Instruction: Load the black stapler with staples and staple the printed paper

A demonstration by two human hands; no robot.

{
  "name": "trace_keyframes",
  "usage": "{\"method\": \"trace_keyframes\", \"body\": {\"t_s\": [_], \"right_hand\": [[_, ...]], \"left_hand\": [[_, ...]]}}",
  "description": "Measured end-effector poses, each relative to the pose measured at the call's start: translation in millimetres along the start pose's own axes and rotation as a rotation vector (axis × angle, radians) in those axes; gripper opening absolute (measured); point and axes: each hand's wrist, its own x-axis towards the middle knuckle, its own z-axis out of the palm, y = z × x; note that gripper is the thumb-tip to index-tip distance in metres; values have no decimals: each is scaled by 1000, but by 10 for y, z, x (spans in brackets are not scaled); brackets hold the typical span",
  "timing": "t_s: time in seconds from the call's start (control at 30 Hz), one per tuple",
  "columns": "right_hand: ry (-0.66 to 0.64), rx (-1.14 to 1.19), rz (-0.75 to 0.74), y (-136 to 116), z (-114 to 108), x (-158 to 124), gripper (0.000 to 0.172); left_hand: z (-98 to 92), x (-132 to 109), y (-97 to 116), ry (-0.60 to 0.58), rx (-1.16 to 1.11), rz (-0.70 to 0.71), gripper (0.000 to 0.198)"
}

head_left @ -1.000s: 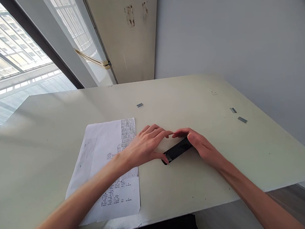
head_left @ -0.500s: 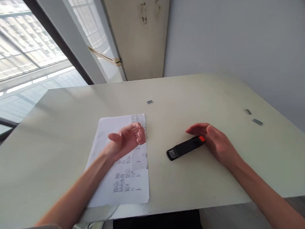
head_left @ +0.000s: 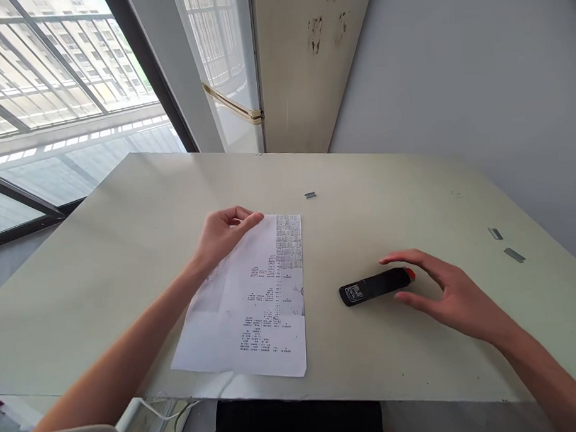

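While three small grey strips (head_left: 514,255) lie on the smooth pale table (head_left: 406,350) at right and upper centre, a creased printed sheet (head_left: 257,299) covers lower centre; right of centre, the slim black tool (head_left: 375,286) has its red end between the spread thumb and fingers of the right hand (head_left: 454,295); the left hand (head_left: 221,237) curls its fingers at the sheet's top edge, whether pinching it I cannot tell

One left hand (head_left: 225,238) and one right hand (head_left: 454,303), two in all. One stapler (head_left: 376,286). One sheet (head_left: 207,338) of paper showing. Three grey strips (head_left: 310,195), one alone and two paired. One desk (head_left: 386,203), one door handle (head_left: 233,106).
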Motion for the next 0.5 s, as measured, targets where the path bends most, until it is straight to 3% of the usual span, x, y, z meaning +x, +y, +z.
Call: {"method": "trace_keyframes", "body": {"t_s": [0.13,0.23,0.37,0.5], "right_hand": [[-106,-115,-110,-115,-4,9,43],[-141,-107,-104,-230,55,86,42],[-216,-109,-140,-356,135,212,47],[-190,-130,-151,-431,205,278,49]], "left_hand": [[-27,212,-215,1,476,241,35],[84,331,-363,28,671,279,38],[278,411,-424,42,669,242,37],[414,400,-371,8,548,206,42]]}}
